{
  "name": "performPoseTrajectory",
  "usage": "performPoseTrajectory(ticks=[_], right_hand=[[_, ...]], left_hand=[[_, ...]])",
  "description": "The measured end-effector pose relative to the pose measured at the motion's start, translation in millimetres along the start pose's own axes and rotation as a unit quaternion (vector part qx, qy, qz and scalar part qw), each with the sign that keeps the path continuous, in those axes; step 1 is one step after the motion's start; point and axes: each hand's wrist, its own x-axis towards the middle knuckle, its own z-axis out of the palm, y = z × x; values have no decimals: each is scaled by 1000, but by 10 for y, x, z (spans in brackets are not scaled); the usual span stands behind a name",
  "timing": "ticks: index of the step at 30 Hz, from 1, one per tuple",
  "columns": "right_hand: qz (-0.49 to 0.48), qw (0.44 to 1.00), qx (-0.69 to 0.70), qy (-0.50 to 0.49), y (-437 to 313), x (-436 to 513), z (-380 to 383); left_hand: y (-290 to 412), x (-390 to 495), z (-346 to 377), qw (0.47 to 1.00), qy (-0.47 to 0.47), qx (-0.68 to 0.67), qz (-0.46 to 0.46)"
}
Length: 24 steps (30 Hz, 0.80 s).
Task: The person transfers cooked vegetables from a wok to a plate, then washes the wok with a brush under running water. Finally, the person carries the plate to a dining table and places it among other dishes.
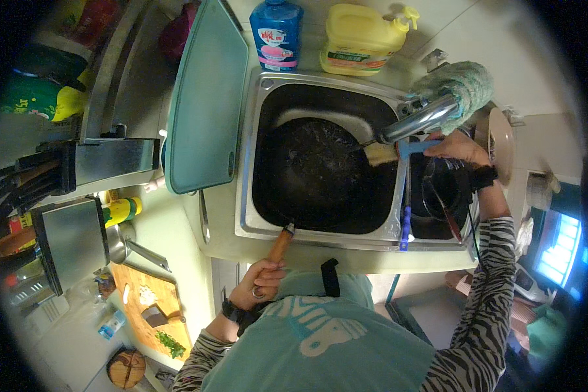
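My left hand (266, 281) is closed around the wooden handle (280, 245) of a black wok (318, 169). The wok sits in the large basin of a stainless steel sink (245, 196), its handle reaching over the front rim. My right hand (458, 148) grips the blue handle (421, 146) of a brush beside the faucet. The brush's pale yellow head (381, 154) is over the right side of the large basin. From above, the chrome faucet (424, 117) with a greenish cloth (465, 88) wrapped on it points into that basin.
A dark pan (441, 188) sits in the smaller basin. A tool with a blue-purple handle (405, 228) lies on the divider. Blue (277, 39) and yellow (362, 41) detergent bottles stand behind the sink. A green cutting board (208, 108), knife block (115, 161) and wooden board with chopped food (144, 313) are left.
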Motion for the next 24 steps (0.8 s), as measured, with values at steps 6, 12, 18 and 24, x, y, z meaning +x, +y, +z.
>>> performPoseTrajectory(ticks=[6,12,18,24], right_hand=[[-92,982,-161,-44,221,354,538],[-60,947,-288,125,88,872,1940],[-121,971,-173,-115,-129,387,2466],[-152,987,36,31,-1011,1017,2863]], left_hand=[[6,13,8,1000,-24,-3,-11],[-19,-4,53,1000,13,25,13],[7,28,47,999,2,36,-1],[11,22,29,999,-9,53,0]])
